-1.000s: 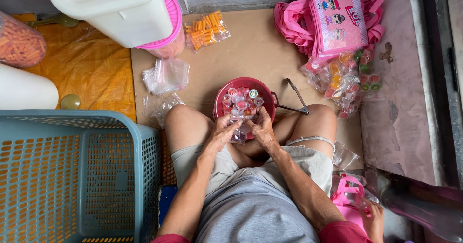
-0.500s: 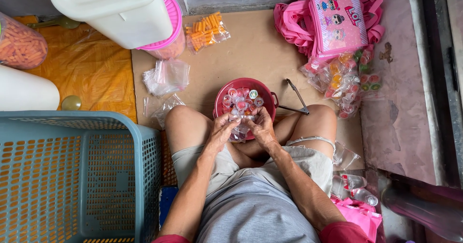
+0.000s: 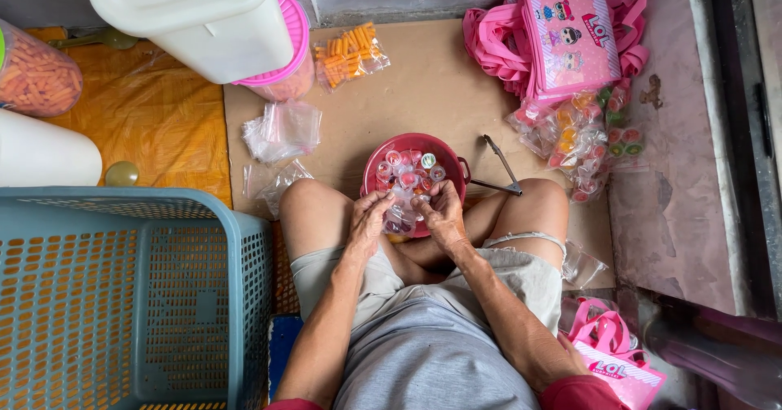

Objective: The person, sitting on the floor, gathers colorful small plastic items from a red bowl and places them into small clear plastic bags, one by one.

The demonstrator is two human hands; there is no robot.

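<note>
At far left stands a blue-grey plastic basket, with a jar of orange snacks above it. A white lidded tub sits over a pink-lidded jar. Empty clear bags lie on the cardboard sheet.

The left hand and right hand meet over the near rim of the red bowl, which rests between the knees. Both are closed on a small clear bag; it appears to hold jelly cups, though the contents are hard to tell at this size. The fingers pinch its top edge from either side.

Compared with the views of half a second and one second ago, hand position and bowl are unchanged; the grip on the bag has merely persisted. The work on this bag is therefore judged unfinished.

Metal tongs lie right of the bowl. Filled bags and pink tote bags lie further right.
</note>
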